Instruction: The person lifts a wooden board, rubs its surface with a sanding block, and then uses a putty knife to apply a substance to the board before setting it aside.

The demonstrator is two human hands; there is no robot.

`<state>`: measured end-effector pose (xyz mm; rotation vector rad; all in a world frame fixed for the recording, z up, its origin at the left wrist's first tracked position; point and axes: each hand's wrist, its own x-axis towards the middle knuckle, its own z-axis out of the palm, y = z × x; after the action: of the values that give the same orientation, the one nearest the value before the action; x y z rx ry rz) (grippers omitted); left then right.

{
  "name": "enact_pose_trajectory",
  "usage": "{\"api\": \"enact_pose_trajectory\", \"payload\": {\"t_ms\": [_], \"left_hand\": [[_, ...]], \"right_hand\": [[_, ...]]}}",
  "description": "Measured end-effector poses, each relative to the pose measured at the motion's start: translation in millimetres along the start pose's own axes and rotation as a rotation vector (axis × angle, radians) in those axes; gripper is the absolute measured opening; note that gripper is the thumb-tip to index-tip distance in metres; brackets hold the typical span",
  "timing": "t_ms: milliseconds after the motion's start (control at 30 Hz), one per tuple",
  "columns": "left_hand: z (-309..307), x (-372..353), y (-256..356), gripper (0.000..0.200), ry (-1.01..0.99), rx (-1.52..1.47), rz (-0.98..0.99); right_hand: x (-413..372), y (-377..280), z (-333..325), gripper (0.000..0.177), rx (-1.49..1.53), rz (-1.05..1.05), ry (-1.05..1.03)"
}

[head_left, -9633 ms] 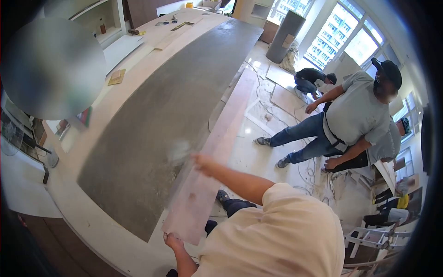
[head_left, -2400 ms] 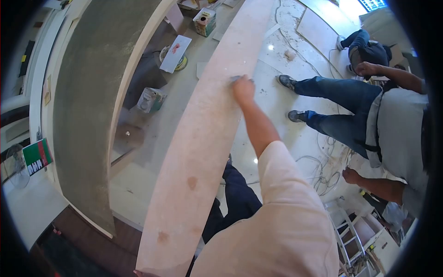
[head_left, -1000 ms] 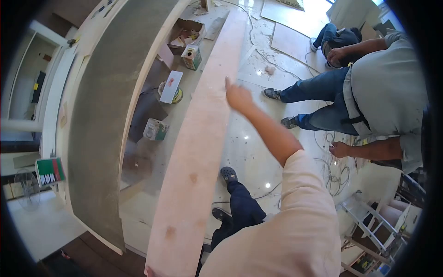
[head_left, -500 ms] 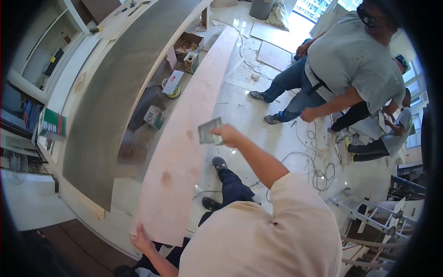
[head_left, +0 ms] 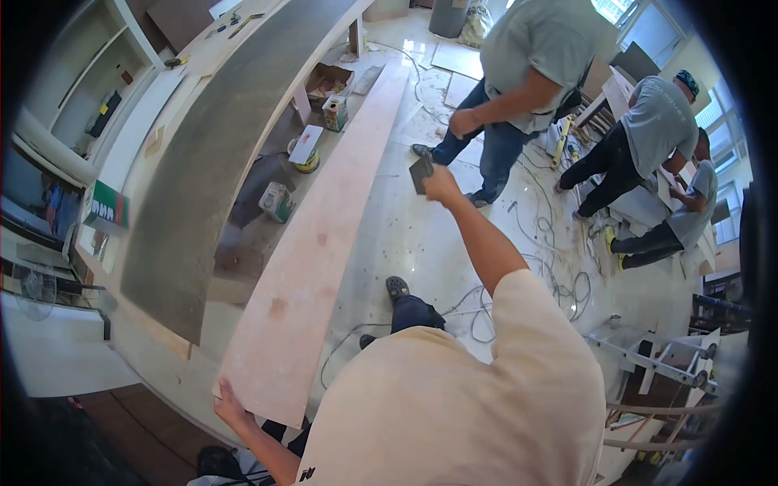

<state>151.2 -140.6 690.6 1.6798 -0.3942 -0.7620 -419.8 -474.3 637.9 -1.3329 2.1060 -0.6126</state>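
A long, pale pinkish wooden board [head_left: 312, 267] with a few brown patches stretches away in front of me. My left hand [head_left: 233, 405] is closed on its near left corner, with the fingers at the edge. Out to the right of the board, in the air, my right hand [head_left: 442, 186] grips a flat grey scraper [head_left: 421, 175]. Its dark rectangular face shows beyond the fingers; the handle is hidden in my fist. The scraper is apart from the board.
Left of the board stands a long dark-topped counter [head_left: 194, 162] with a green box [head_left: 105, 207]. Cans [head_left: 277, 201] sit below it. Cables [head_left: 559, 283] trail over the floor by a ladder [head_left: 648, 356]. One person [head_left: 531, 73] stands close ahead; others [head_left: 656, 134] bend over at right.
My right hand with the scraper has moved away from the board, up and to the right. The nearest person has shifted left in view. My left hand stays on the board.
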Motion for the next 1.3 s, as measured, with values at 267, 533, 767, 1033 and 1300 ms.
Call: {"api": "enact_pose_trajectory", "payload": {"t_ms": [267,533,767,1033,1300], "left_hand": [[-17,3,-27,0.043,0.088,-0.002,-0.107],[-1,-16,-7,0.047,0.235,0.078,-0.128],[8,-36,-1,0.047,0.270,0.161,-0.163],[-10,-35,-33,0.051,0.302,0.178,-0.156],[-3,-41,-35,0.050,0.299,0.188,-0.190]], "right_hand": [[67,-43,-32,0.022,-0.242,-0.256,0.258],[153,-56,-4,0.022,-0.307,-0.332,0.081],[178,-73,3,0.023,-0.356,-0.310,-0.040],[177,-58,17,0.019,-0.496,-0.483,-0.013],[159,-58,36,0.020,-0.475,-0.751,0.031]]}}
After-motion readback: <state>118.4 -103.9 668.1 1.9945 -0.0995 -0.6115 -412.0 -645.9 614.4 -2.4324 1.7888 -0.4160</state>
